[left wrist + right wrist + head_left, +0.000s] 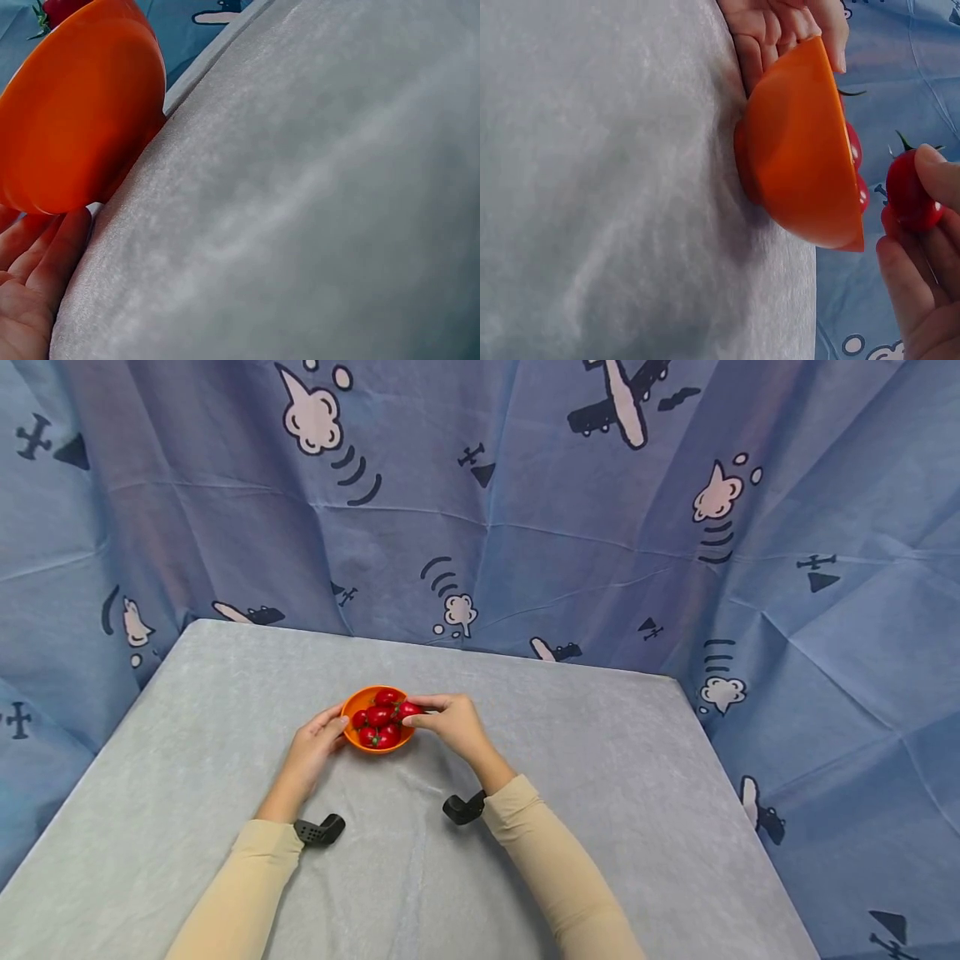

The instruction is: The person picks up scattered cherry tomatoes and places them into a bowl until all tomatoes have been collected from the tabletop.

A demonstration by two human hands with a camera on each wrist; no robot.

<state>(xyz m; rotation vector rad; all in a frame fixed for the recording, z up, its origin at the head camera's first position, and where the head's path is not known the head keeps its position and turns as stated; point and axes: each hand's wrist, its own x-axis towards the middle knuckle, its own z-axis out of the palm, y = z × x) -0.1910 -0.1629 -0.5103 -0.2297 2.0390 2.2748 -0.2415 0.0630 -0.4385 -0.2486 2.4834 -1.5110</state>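
Observation:
An orange bowl (pixel 350 735) stands on the table with several red cherry tomatoes (pixel 379 716) inside, some with green stems. At its left side my left hand (pixel 311 749) holds the bowl, thumb at the rim and fingers against the outer wall. My right hand (pixel 456 724) pinches one cherry tomato (pixel 911 191) between thumb and fingers, just above the bowl's right rim. The right wrist view shows this tomato apart from the bowl wall, its stem pointing up. In the left wrist view the fingers (pixel 64 251) touch the bowl's underside.
A pale grey cloth covers the table (pixel 600 793). Behind and beside it hangs a blue curtain (pixel 555 527) printed with planes and clouds. Black wrist devices (pixel 321 831) sit on both forearms.

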